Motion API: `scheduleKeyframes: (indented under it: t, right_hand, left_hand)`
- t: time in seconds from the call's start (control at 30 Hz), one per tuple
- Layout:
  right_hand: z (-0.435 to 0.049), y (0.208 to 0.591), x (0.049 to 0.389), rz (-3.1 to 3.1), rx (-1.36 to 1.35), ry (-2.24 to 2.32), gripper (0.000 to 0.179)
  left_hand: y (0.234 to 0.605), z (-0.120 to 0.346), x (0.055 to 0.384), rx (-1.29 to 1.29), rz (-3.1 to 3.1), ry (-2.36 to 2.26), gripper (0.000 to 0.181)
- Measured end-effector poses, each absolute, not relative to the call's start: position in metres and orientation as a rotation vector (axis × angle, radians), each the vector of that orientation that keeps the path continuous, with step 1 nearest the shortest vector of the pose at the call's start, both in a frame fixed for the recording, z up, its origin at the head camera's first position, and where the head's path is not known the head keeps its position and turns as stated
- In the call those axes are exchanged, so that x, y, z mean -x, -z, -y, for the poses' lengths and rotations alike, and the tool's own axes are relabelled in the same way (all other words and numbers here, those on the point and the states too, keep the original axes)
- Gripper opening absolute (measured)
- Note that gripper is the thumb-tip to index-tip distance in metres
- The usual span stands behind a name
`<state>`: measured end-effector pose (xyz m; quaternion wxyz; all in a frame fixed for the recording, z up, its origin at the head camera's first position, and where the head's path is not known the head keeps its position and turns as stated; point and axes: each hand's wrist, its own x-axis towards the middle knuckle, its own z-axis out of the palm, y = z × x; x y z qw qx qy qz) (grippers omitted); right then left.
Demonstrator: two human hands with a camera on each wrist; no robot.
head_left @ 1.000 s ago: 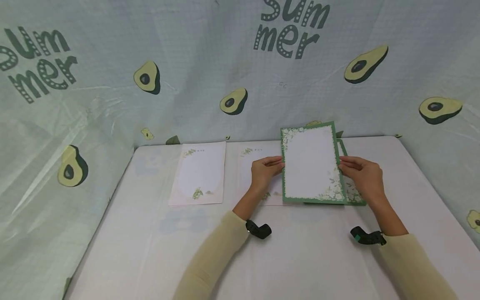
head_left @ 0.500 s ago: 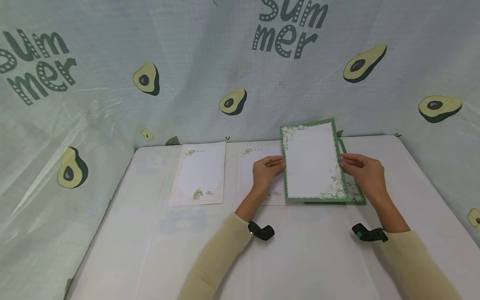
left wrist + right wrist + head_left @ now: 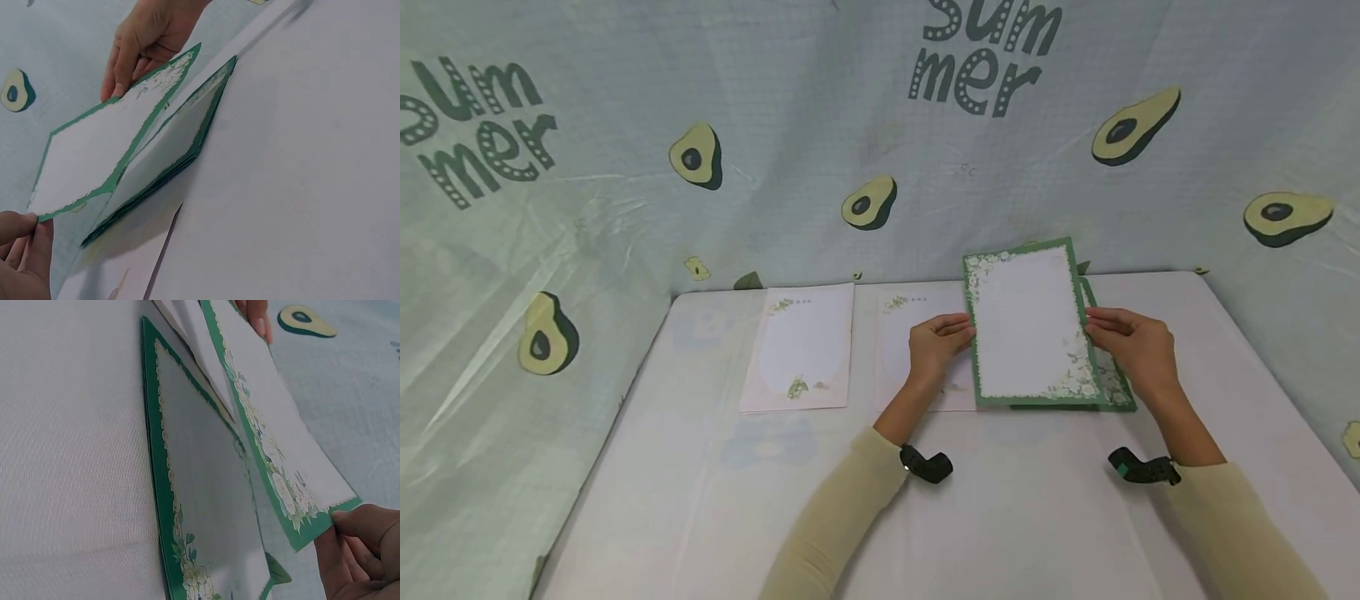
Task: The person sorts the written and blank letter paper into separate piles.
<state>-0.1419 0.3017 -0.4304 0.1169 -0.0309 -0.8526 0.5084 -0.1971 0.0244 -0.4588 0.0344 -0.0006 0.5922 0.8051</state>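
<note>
A sheet of paper (image 3: 1030,325) with a green border and white flowers in its corners is held up between both hands. My left hand (image 3: 936,350) pinches its left edge between thumb and fingers, and my right hand (image 3: 1138,350) pinches the right edge. Both wrist views show the sheet raised at a slant over a stack of like green-bordered sheets (image 3: 212,462), which lies on the table. In the left wrist view that stack (image 3: 169,156) has a thick layered edge. The head view shows only its right side and a strip of its lower edge.
A pale pink sheet stack (image 3: 801,350) lies at the back left of the white table (image 3: 700,500). Another pink sheet (image 3: 898,358) lies partly behind my left hand. A hanging cloth (image 3: 775,100) with avocado prints rises behind the table's back edge.
The held sheet and both hands have shifted slightly to the right. Its top edge rose a little at first; both hands keep their pinch on it.
</note>
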Motion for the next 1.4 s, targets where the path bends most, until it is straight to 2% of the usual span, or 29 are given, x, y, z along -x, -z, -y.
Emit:
scheduleKeyframes:
  t: [0.53,1.4]
  right_hand:
    - [-0.310,0.431,0.141,2.522,0.100,-1.489,0.043]
    - [-0.335,0.434,0.141,2.525,0.162,-1.516,0.044]
  left_hand:
    - [0.461,-0.027,0.193,-0.047,-1.795,-2.430,0.029]
    - [0.462,-0.056,0.195,-0.052,-1.921,-2.346,0.024]
